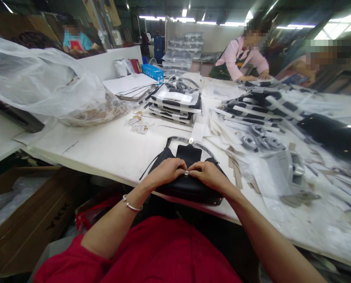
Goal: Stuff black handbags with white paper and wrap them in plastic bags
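Left hand (173, 169): thumb and forefinger pressed together, pinching at the small round silvery metal clasp (186, 173) from its left. Right hand (207, 173): same pinch, mirrored, from the right. Fingertips nearly meet; grip force cannot be told. A silvery open-ended bangle (129, 205) is worn on the left wrist.

Clasp is set on the front of the black smooth leather-look handbag (190, 190), which is placed right at the near edge of the white table (98, 151), directly under both hands. Bag's long axis runs side to side across the body. Clasp is centred, so neither hand is nearer.

Key relation: the black rectangular flap (188, 154) is laid just beyond the fingertips, pointed away from the body, with the gold-toned metal plate (191, 140) at its far end, roughly in line with the clasp. The film-wrapped arched handle (206, 147) is looped behind.

Further out: white paper tags (138, 125) are scattered ahead-left; black bags with white wrapping (175, 104) are stacked ahead; grey coiled strips (263, 141) are piled to the right. Across the table, a co-worker in pink sleeves (232, 59) is seen bent over similar pieces.
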### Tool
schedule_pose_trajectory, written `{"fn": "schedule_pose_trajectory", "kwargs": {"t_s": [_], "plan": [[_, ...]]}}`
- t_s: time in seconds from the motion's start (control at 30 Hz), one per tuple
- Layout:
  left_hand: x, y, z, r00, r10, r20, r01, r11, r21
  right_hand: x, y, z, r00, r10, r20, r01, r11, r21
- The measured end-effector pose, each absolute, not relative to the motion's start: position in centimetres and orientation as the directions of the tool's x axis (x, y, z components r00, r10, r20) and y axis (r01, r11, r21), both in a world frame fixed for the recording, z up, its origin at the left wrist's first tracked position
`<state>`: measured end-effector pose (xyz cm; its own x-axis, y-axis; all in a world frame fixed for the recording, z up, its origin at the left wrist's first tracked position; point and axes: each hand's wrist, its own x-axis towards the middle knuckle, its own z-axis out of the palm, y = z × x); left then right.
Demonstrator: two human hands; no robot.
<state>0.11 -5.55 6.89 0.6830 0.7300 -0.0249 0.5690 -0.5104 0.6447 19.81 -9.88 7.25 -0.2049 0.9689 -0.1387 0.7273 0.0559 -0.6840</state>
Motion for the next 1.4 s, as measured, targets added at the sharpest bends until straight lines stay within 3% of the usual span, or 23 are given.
{"fn": "schedule_pose_trajectory", "kwargs": {"t_s": [0.1, 0.33, 0.6, 1.0, 1.1, 1.23, 1.4], "plan": [[0.1, -5.5, 6.6, 0.693, 0.72, -0.011, 0.557, -0.526, 0.643, 19.6, -9.6, 7.1, -0.174, 0.97, -0.171, 0.74, 0.014, -0.673], [0.1, -5.5, 6.1, 0.696, 0.718, -0.002, 0.55, -0.53, 0.645, 19.3, -9.8, 6.5, -0.24, 0.965, -0.106, 0.857, 0.159, -0.49], [-0.1, -5.5, 5.7, 0.693, 0.721, 0.021, 0.534, -0.532, 0.657, 19.8, -9.7, 6.8, -0.364, 0.93, -0.054, 0.825, 0.295, -0.482], [0.1, -5.6, 5.9, 0.667, 0.745, -0.004, 0.561, -0.499, 0.661, 19.0, -10.0, 6.4, -0.387, 0.922, 0.018, 0.883, 0.376, -0.28], [0.1, -5.6, 5.9, 0.659, 0.752, -0.006, 0.557, -0.482, 0.676, 19.0, -10.0, 6.1, -0.347, 0.935, 0.073, 0.886, 0.352, -0.302], [0.0, -5.6, 5.7, 0.655, 0.756, -0.009, 0.556, -0.473, 0.683, 19.5, -10.2, 6.2, -0.295, 0.945, 0.144, 0.837, 0.328, -0.438], [-0.1, -5.7, 5.7, 0.659, 0.752, -0.012, 0.553, -0.475, 0.684, 20.0, -10.4, 6.8, -0.312, 0.948, 0.065, 0.775, 0.294, -0.56]]}}
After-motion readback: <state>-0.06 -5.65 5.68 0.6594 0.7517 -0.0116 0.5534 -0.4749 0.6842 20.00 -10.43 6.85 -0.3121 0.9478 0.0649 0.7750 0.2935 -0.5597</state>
